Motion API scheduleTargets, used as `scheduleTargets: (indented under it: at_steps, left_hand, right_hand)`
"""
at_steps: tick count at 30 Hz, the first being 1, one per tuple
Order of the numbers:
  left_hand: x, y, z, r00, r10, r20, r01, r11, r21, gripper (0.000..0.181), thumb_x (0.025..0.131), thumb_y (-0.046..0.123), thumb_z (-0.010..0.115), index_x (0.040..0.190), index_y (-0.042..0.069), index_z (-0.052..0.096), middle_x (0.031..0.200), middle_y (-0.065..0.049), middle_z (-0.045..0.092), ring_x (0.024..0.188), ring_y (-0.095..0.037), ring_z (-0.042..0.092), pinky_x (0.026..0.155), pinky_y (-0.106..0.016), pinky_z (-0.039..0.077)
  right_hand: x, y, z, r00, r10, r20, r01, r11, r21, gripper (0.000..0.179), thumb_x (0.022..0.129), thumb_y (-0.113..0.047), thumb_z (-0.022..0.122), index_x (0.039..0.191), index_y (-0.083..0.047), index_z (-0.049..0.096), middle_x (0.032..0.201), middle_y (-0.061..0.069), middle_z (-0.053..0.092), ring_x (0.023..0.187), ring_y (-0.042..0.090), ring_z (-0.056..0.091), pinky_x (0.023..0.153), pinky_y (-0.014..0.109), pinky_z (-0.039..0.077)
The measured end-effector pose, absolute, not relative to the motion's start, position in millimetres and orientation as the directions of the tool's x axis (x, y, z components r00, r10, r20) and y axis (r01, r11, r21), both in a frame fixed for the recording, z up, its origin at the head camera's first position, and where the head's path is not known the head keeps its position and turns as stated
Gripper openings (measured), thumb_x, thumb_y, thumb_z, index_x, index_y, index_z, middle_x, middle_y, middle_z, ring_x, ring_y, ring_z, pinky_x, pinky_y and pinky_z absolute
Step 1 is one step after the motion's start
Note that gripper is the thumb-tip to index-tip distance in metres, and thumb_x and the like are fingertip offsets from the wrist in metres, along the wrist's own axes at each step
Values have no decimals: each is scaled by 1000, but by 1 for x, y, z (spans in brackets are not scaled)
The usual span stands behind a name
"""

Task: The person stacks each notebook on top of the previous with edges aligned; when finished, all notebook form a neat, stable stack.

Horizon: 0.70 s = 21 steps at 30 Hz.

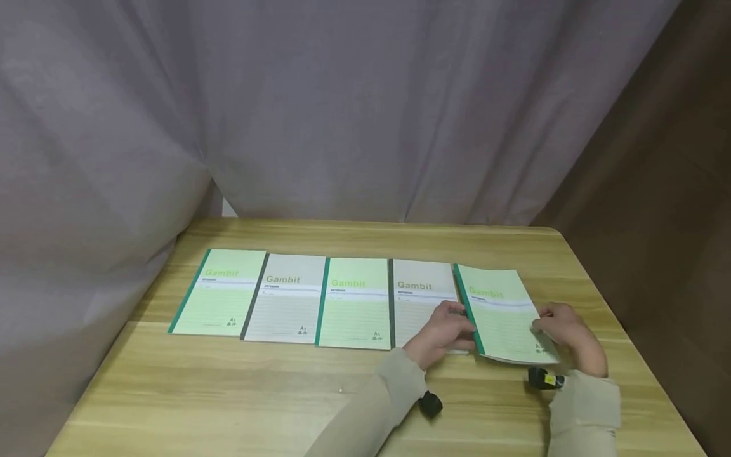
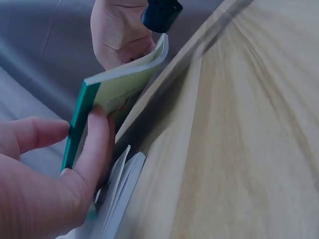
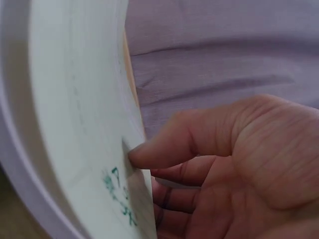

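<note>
A light green notebook (image 1: 495,320) with a dark green spine is raised and tilted over the table at the right end of a row. My left hand (image 1: 438,333) holds it by the spine; in the left wrist view the spine (image 2: 79,117) lies between thumb and finger. At the opposite long edge my right hand (image 1: 570,330) pinches it, thumb on the cover near the lower corner, as the right wrist view shows of the thumb (image 3: 164,144); the other fingers are partly hidden behind. A grey notebook (image 1: 422,301) lies just under my left hand.
Left of the grey one lie a green notebook (image 1: 354,320), another grey notebook (image 1: 285,311) and a green notebook (image 1: 219,301), side by side. The wooden table (image 1: 228,393) ends at grey curtains (image 1: 342,127) behind. Small black cameras sit at both wrists.
</note>
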<state>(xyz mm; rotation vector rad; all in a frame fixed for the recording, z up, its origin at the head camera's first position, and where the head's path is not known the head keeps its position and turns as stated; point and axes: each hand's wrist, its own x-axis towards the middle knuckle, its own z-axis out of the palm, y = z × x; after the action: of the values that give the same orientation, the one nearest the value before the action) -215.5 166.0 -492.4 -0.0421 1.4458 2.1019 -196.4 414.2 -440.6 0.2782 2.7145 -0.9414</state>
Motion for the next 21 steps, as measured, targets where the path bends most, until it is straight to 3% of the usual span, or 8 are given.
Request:
scheduleTargets:
  at_steps: [7, 11, 21]
  left_hand:
    - [-214, 160, -496, -820, 467, -331, -483, -254, 838, 48, 82, -11, 62, 127, 4, 48, 96, -15, 68, 82, -26, 70, 76, -43, 60]
    - [-215, 155, -496, -821, 474, -317, -480, -274, 833, 56, 81, -12, 59, 134, 2, 49, 95, -16, 68, 79, -26, 69, 75, -44, 60]
    - [-235, 135, -494, -830, 460, -316, -465, -255, 848, 56, 78, -8, 58, 132, 8, 56, 97, -14, 70, 79, -23, 67, 70, -37, 59]
  right_hand:
    - [-194, 414, -442, -956, 78, -283, 236, 781, -579, 42, 86, -9, 59, 115, 22, 54, 105, 30, 58, 93, 35, 54, 72, 33, 44]
    - [-192, 410, -440, -959, 74, -275, 239, 735, -635, 44, 88, -7, 57, 120, 23, 51, 106, 28, 59, 90, 30, 54, 69, 32, 46]
    - [-193, 394, -432, -972, 4, -236, 180, 658, -731, 49, 94, -6, 49, 132, 24, 43, 113, 27, 59, 87, 20, 54, 70, 33, 50]
